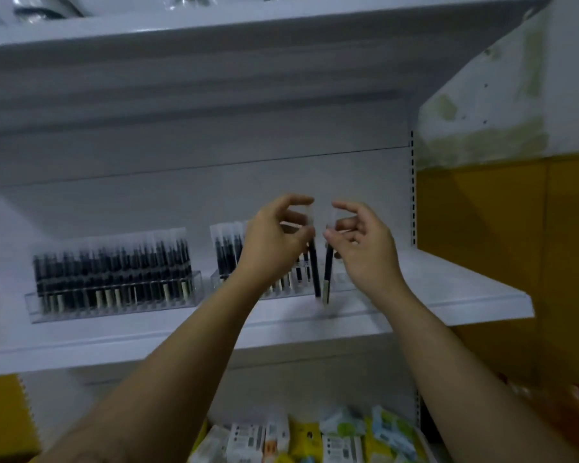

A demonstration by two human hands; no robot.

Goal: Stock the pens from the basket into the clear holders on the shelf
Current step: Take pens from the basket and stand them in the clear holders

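Note:
Two clear holders stand on the white shelf [448,295]. The left holder [114,305] is packed with several dark pens with frosted caps. The right holder [345,289] is partly filled on its left side, and my left arm hides much of it. My left hand [274,248] grips one dark pen [315,275] near its cap, held upright over the right holder. My right hand [365,248] pinches a second dark pen [327,279] just beside it, tip down at the holder. The basket is not in view.
A white shelf board [248,38] hangs above with wrapped goods on top. Below the shelf lie several small packets [315,436] in white, yellow and green. A yellow wall panel [515,228] borders the right, and yellow spiral notebooks [0,419] sit at lower left.

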